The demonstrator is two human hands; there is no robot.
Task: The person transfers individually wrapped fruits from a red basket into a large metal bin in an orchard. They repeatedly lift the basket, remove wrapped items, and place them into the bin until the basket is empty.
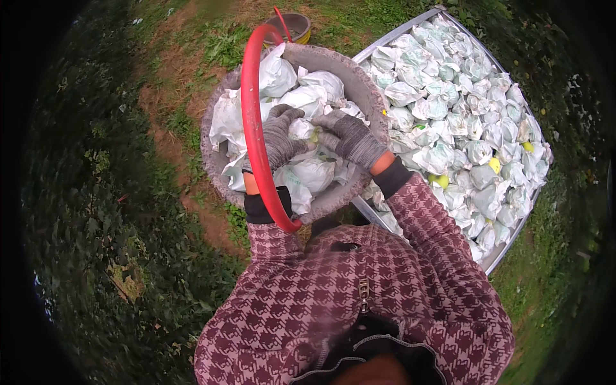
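Note:
My left hand (277, 138), in a grey knit glove, curls around the left side of a white-bagged fruit (301, 129). From the right, my right hand (355, 140), gloved alike, has its fingers and thumb at the same fruit, where a bit of pale green skin shows. Both hands are inside a round bucket (373, 89) with a worn grey rim. More fruits in white paper bags (312, 174) fill it beneath and around my hands. The bucket's red handle (253, 115) arches over my left wrist. Parts of the fingertips are hidden among the bags.
To the right stands a large metal-edged bin (500, 260) heaped with bagged fruits (438, 159); a few bare yellow-green fruits (439, 181) show among them. Beyond the bucket sits a second bucket (302, 25) with a yellow band. Leafy branches (120, 202) crowd the left, over grass and bare soil.

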